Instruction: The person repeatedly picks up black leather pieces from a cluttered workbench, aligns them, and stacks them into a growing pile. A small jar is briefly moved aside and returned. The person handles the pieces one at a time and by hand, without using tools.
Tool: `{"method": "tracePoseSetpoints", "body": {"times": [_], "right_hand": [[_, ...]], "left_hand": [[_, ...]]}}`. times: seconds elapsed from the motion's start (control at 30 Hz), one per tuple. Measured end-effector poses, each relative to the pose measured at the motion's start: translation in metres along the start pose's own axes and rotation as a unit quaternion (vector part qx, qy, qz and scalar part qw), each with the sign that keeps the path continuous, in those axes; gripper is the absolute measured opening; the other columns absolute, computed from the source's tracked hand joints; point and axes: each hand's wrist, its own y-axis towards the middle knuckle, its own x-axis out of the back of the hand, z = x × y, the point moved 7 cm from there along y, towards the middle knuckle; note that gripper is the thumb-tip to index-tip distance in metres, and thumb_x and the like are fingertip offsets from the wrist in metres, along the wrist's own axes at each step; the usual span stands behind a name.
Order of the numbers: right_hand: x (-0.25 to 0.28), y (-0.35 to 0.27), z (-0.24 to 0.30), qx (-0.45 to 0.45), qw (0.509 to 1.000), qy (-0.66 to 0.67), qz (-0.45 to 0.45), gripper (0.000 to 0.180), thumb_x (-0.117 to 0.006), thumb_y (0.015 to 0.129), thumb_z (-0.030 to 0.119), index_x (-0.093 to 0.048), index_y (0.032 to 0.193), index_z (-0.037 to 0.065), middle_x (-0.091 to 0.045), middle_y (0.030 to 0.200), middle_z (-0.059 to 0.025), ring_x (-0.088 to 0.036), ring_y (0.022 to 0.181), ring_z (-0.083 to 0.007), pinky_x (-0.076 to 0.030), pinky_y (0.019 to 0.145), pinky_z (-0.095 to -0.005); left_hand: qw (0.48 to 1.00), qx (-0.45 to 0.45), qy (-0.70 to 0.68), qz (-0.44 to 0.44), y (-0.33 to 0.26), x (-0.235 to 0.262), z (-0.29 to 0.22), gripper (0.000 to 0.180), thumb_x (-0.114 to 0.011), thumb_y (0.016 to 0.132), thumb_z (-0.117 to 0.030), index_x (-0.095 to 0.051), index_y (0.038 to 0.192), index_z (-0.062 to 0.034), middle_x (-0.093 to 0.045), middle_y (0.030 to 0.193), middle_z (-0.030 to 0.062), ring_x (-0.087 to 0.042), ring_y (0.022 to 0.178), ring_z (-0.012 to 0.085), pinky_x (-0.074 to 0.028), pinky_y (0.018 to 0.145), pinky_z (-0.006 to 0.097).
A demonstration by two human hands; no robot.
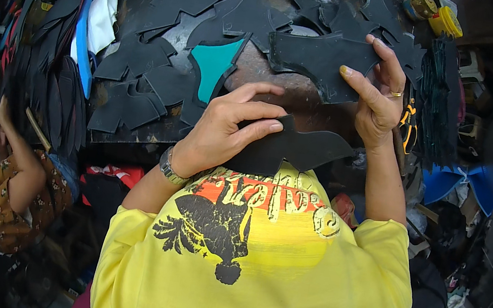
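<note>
My left hand (229, 120) pinches a black cut leather piece (306, 149) between thumb and fingers, close to my chest. The piece has a curved upper edge and a pointed right end. My right hand (382, 91) is raised with thumb and index finger apart, beside a larger black leather piece (315, 57) on the table. Its fingertips reach that piece's right edge; whether they press on it I cannot tell. A yellowish stain marks the thumb tip. Left of these lies a black-edged piece with a teal face (214, 69).
Black cut pieces (173, 4) lie scattered over the dark table. A white cloth (102, 20) and a blue strip (82, 51) are at the left. Jars (444, 21) stand far right, above orange-handled pliers (409, 125). Another person (29, 194) sits at the left.
</note>
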Motion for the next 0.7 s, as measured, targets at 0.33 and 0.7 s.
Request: {"method": "tracePoseSetpoints", "body": {"times": [0.33, 0.7], "right_hand": [[-0.013, -0.002, 0.013, 0.015, 0.999, 0.013, 0.034, 0.039, -0.069, 0.082, -0.012, -0.082, 0.109, 0.015, -0.051, 0.144, -0.0159, -0.055, 0.134, -0.0357, -0.050, 0.110, -0.0413], [-0.019, -0.007, 0.004, -0.104, 0.964, 0.228, 0.088, 0.029, -0.056, 0.087, -0.015, -0.076, 0.104, -0.004, -0.060, 0.138, -0.0221, -0.062, 0.128, -0.0359, -0.051, 0.103, -0.0368]], "left_hand": [[0.997, -0.067, 0.020, -0.024, -0.008, 0.002, -0.009, 0.020, -0.076, 0.091, -0.011, -0.076, 0.109, -0.0025, -0.067, 0.121, 0.0146, -0.069, 0.106, 0.0276, -0.054, 0.089, 0.033], [0.999, 0.017, -0.037, -0.034, -0.011, 0.003, 0.005, 0.020, -0.075, 0.092, -0.009, -0.075, 0.108, 0.0009, -0.070, 0.096, 0.0127, -0.068, 0.084, 0.0203, -0.052, 0.074, 0.031]]}}
